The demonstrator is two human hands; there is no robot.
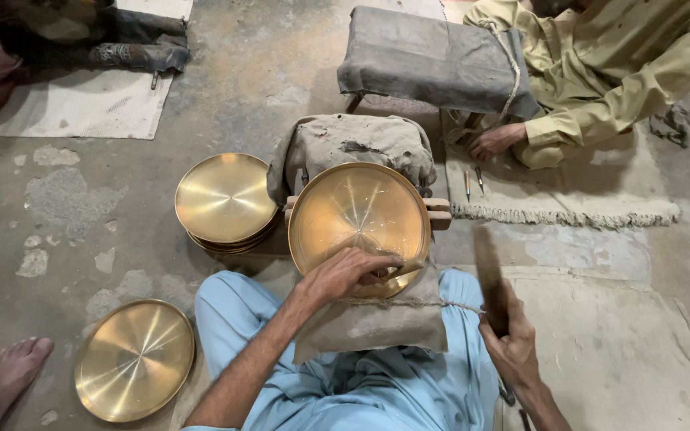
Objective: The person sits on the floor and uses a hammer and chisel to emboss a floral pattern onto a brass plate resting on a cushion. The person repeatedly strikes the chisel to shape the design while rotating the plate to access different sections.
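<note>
**Left hand pressed on a tilted brass plate, right hand raised with a dark tool**

The left hand (350,273) is laid on the lower rim of the brass plate (358,217), with the fingers curled over the edge and a thin tool apparently pinned under them; what exactly is pinched cannot be told.

Farthest left, a bare foot (9,375) is seen at the bottom corner of the concrete floor (81,207). Just beside it, a single brass plate (134,359) is laid flat on the floor. Further right, a stack of brass plates (225,201) is set just beside the work.

The brass plate being worked is propped at a tilt, its face turned up toward the camera, against a cloth-covered block (353,144) and a wooden rest (439,214). Its lower edge is seated on a grey cloth pad (369,323) over the lap, bound by a cord. The plate is round and shallow, with a raised rim; its golden surface is polished bright, and streaks of light are thrown out from the centre.

To the right, the right hand (513,351) is closed in a fist around a dark tool (490,279), which is held upright and blurred. Beyond, a padded stool (433,60) is placed, and another person's hand (495,142) is rested on a fringed mat (569,199).
</note>
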